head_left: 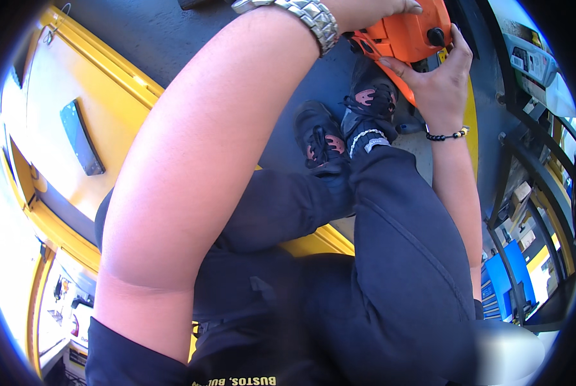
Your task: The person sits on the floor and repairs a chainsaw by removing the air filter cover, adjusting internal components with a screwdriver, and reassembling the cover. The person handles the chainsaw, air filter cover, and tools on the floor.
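An orange plastic casing (407, 32) with a black round knob is held out in front of me, above my shoes. It looks like the body of a power tool; its far end runs past the top edge of the view. My right hand (444, 80) grips its near right side, thumb on the near face and fingers round the far side by the knob. My left hand (375, 13) reaches its left side, one finger along the top; the other fingers are hidden or cut off. A metal watch (314, 22) is on my left wrist, a beaded bracelet (447, 135) on my right.
My dark shoes (323, 138) are below the casing. At left, a dark curved strip (82, 136) lies on a yellow-framed panel (50, 96). Along the right stand black metal bars (536, 170), with a clear plastic container (532, 58) and a blue panel (510, 276) behind them.
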`<state>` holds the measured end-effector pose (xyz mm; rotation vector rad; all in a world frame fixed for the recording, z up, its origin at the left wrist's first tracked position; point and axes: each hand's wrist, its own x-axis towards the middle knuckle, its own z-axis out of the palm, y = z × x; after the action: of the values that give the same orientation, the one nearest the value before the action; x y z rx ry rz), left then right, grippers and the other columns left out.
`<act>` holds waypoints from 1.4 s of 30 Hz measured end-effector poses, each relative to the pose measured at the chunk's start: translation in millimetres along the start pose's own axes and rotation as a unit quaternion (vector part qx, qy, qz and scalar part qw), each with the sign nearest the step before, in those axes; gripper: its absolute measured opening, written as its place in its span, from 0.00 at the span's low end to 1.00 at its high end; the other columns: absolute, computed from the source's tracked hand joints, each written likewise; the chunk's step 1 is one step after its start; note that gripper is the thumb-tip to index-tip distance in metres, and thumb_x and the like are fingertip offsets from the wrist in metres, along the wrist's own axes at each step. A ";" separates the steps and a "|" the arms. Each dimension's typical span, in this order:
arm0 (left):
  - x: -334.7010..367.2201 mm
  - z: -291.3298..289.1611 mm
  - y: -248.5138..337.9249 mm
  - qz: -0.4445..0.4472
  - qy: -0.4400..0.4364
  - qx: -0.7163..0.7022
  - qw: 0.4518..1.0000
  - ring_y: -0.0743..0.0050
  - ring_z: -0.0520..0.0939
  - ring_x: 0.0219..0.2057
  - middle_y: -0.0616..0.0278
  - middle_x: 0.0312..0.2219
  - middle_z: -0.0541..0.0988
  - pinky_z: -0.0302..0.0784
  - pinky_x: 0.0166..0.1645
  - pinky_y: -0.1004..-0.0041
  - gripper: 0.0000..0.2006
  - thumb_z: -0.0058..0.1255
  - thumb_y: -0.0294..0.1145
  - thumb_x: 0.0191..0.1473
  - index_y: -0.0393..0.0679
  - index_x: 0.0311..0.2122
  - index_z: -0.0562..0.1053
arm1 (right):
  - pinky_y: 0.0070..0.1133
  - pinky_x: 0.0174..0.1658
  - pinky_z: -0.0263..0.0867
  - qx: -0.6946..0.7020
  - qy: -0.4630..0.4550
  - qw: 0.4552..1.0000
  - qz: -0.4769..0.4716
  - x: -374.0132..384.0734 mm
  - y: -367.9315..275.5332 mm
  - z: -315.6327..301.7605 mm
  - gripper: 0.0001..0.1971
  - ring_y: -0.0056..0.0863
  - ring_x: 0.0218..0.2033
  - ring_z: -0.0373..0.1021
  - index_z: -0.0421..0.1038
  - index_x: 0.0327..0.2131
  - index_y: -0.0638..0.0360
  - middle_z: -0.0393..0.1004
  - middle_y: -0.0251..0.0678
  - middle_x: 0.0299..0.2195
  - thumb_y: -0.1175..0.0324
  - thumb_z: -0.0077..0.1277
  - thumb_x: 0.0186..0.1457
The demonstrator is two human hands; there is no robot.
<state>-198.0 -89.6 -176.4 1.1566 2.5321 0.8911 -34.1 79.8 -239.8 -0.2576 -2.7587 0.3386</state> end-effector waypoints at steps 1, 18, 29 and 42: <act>-0.3 1.6 -0.3 0.002 0.004 0.003 1.000 0.50 0.63 0.69 0.44 0.66 0.66 0.54 0.73 0.60 0.33 0.59 0.50 0.59 0.38 0.62 0.70 | 0.33 0.58 0.68 -0.003 -0.005 1.000 -0.005 0.2 -2.0 -1.2 0.59 0.46 0.56 0.67 0.55 0.63 0.72 0.65 0.50 0.56 0.43 0.76 0.37; 2.4 16.8 -10.5 0.015 0.025 0.024 0.999 0.46 0.60 0.70 0.42 0.66 0.65 0.50 0.74 0.58 0.34 0.61 0.50 0.56 0.39 0.62 0.71 | 0.31 0.67 0.60 0.106 -0.036 0.991 0.077 4.0 -9.0 -10.2 0.52 0.44 0.67 0.61 0.51 0.71 0.55 0.58 0.54 0.67 0.49 0.68 0.48; 9.8 21.1 -23.4 0.012 -0.003 0.007 1.000 0.46 0.58 0.71 0.41 0.67 0.63 0.51 0.73 0.58 0.35 0.61 0.52 0.56 0.39 0.63 0.70 | 0.34 0.57 0.70 0.053 0.001 0.998 0.034 7.1 -15.3 4.3 0.58 0.49 0.57 0.68 0.53 0.67 0.70 0.66 0.56 0.57 0.46 0.75 0.41; 10.5 3.8 -6.8 -0.043 -0.032 -0.014 0.998 0.41 0.59 0.71 0.35 0.65 0.65 0.53 0.73 0.57 0.43 0.52 0.68 0.57 0.35 0.61 0.71 | 0.36 0.58 0.69 0.051 0.020 0.998 0.035 27.4 -11.4 -41.7 0.60 0.48 0.57 0.69 0.55 0.66 0.66 0.67 0.51 0.58 0.50 0.79 0.34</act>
<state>-207.5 -83.6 -183.0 1.0414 2.4901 0.8524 -45.8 83.4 -190.1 -0.3319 -2.6886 0.4859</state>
